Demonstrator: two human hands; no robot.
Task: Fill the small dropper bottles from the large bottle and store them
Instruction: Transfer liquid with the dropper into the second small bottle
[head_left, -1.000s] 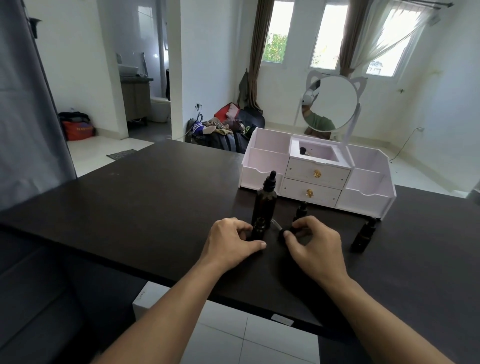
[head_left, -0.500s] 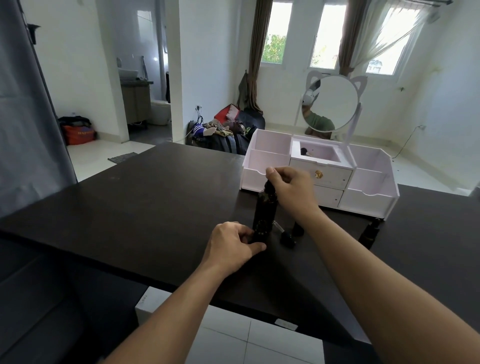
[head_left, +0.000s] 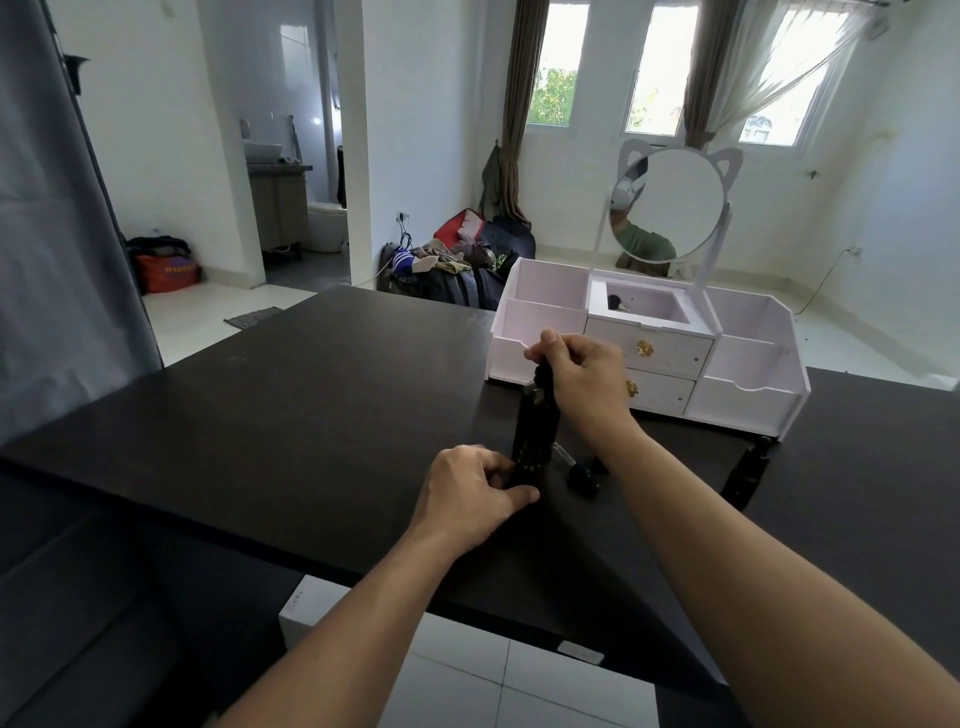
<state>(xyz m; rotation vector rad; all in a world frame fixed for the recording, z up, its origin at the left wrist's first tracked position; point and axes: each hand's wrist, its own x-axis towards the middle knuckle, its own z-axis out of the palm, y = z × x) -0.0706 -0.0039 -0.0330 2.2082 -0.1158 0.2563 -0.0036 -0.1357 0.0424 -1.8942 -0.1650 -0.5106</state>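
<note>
While your right hand (head_left: 576, 371) pinches the dropper cap on the large bottle (head_left: 535, 428), which stands on the desk (head_left: 311, 415) just in front of the white organizer (head_left: 748, 395), lift that cap straight up so the pipette does not drip. Keep your left hand (head_left: 467, 499) curled around the small dropper bottle (head_left: 522, 475) touching the large bottle's base, holding it upright and steady; another small bottle (head_left: 745, 478) waits to the right.

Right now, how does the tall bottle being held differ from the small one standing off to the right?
The large bottle is far taller and gripped at its cap by the right hand; the small bottle on the right is short, untouched and stands alone near the organizer. Both are dark and upright on the table.
</note>
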